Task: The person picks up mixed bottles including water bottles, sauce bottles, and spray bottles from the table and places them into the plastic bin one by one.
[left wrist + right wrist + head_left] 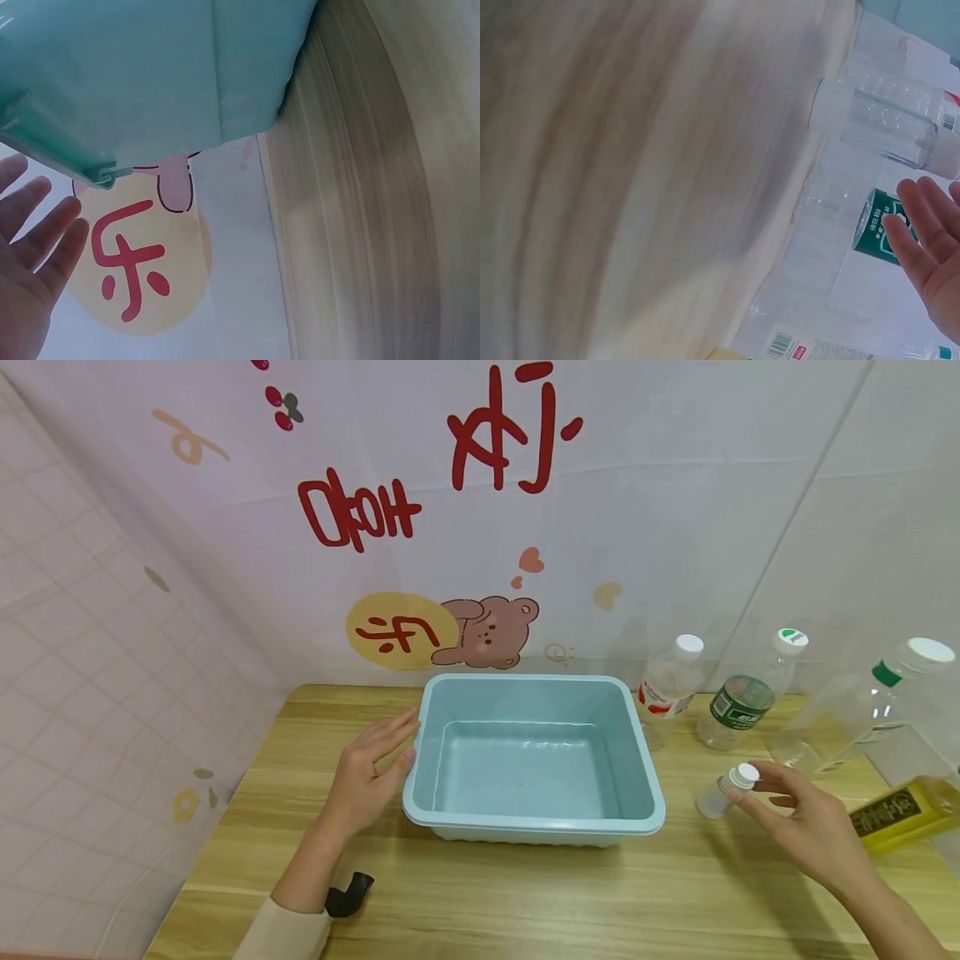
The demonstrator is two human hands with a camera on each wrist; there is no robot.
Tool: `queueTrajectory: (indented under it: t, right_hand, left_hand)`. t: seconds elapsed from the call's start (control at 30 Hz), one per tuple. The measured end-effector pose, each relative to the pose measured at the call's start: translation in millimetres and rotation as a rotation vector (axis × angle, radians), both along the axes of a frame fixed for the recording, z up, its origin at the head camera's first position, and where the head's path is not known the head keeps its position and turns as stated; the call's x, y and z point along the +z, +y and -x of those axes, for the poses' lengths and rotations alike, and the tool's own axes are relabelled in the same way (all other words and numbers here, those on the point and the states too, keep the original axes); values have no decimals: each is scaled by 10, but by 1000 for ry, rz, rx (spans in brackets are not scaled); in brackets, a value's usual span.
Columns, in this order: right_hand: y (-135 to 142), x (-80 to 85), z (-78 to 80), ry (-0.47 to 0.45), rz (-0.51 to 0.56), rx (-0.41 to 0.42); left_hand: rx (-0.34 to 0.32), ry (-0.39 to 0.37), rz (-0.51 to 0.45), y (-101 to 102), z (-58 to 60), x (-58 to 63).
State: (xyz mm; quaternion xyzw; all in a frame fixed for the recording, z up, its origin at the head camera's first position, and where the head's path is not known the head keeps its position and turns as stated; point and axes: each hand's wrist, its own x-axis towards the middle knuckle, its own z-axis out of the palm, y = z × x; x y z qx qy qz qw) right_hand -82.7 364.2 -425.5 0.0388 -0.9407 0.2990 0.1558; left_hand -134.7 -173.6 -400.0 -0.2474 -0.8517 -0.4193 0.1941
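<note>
My left hand (367, 777) is at the left rim of a light blue plastic tub (534, 823), its fingers extended toward the wall of the tub. In the left wrist view, those fingers (56, 244) lie beside the tub's overhanging edge (90, 180). On the right, a small clear bottle (714, 802) with a white cap stands upright on the table. My right hand (817, 827) reaches to it, thumb and forefinger spread on either side of its cap. In the right wrist view, the right fingers (922, 232) look straight, close beside the small bottle (889, 127).
Behind the small bottle stand a red-labelled bottle (666, 692), a green-labelled bottle (742, 703) and a large clear bottle (840, 718). A bottle of yellow oil (900, 814) is at the far right. A black bent piece (348, 895) lies by the left forearm. A printed sheet (637, 527) hangs behind.
</note>
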Motion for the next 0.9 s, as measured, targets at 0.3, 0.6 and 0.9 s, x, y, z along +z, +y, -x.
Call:
queueTrajectory:
  t: [0.3, 0.6, 0.9]
  right_hand:
    - [-15, 19, 12, -6, 32, -2]
    - [-23, 24, 20, -38, 71, -12]
    - [-25, 39, 33, -75, 78, -25]
  left_hand:
    - [-11, -4, -21, 32, -8, -6]
    - [-12, 3, -22, 28, -1, -54]
    - [-7, 15, -27, 32, 5, -73]
